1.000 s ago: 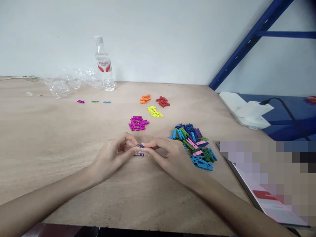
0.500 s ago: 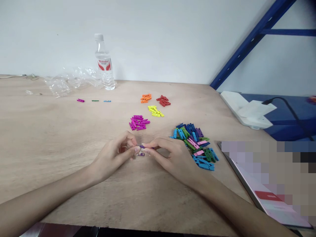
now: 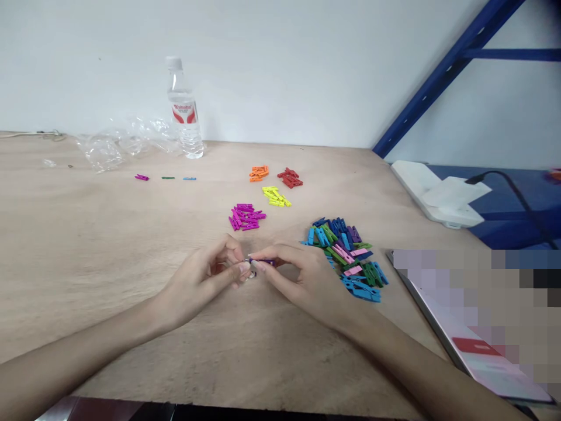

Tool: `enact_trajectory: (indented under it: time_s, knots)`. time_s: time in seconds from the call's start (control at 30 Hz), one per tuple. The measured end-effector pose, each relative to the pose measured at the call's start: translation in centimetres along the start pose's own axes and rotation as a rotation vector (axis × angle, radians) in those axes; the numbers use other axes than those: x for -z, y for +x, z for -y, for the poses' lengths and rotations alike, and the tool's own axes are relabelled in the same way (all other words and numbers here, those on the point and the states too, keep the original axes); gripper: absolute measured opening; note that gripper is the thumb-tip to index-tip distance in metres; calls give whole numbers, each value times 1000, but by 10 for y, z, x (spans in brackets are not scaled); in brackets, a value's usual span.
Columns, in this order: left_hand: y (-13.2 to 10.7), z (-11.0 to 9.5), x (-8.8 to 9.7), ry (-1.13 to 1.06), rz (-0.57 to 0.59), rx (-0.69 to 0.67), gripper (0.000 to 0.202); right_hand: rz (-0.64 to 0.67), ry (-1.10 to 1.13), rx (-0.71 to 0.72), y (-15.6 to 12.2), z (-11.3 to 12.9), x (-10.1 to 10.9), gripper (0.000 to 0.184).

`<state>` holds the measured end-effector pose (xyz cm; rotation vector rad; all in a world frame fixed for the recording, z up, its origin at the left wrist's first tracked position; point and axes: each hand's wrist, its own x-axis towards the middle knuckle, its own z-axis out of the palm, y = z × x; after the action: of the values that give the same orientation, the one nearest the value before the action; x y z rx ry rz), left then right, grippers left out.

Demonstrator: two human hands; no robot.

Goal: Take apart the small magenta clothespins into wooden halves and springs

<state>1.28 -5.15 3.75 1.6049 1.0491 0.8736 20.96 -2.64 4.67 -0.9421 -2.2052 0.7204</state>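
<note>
Now: both forearms come in from the near edge of the table [image 3: 87,245] and the hands meet at centre, just above the wood. L hand [image 3: 199,280]: thumb + forefinger pressed together on the L end of a small purple peg [image 3: 263,262], other fingers curled. R hand [image 3: 302,278]: fingertips pinch the same peg from the R side, palm down. The peg is mostly hidden by fingertips; can't tell if it is sprung open.

Just R of the R hand: mixed pile of pegs [image 3: 346,260], blue, green, pink and purple, unsorted. Near R corner: printed sheet [image 3: 482,351], partly blurred.

Beyond the hands: magenta pile [image 3: 246,217]. Further back, close together but apart: yellow pile [image 3: 275,197], orange pile [image 3: 258,173], red pile [image 3: 289,179].

Far L, in a row, apart: single magenta peg [image 3: 141,177], green peg [image 3: 168,178], blue peg [image 3: 189,178].

At the wall: water bottle [image 3: 184,111] upright, cap on; crumpled clear plastic bag [image 3: 118,143] beside it on the L. Far R: white device [image 3: 438,199] w/ black cable, blue rack frame [image 3: 438,76] behind.
</note>
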Motion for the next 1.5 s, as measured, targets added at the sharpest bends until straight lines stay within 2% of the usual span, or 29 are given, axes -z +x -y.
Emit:
enact_trajectory:
  time_s: [0.33,0.53,0.67,0.8,0.9,1.17,1.5]
  knots:
    - [-1,1,-2,-157,100,87,10,132,79,-15,2,1,2,20]
    - [0,-1,-4,-159,115,102,7,171,73,-39,2,1,2,22]
    - [-1,1,-4,-70,103,104,7,169,54,-53,2,0,2,19]
    - [-1,3,-4,216,12,54,9,162,79,-81,2,0,1,20]
    - [-1,4,-4,328,-7,23,7,155,95,-104,1,-1,-2,20]
    - [1,7,-2,344,10,-16,8,148,77,-136,0,-2,-6,21]
    - [4,3,2,263,43,-27,8,84,108,-124,2,0,4,18]
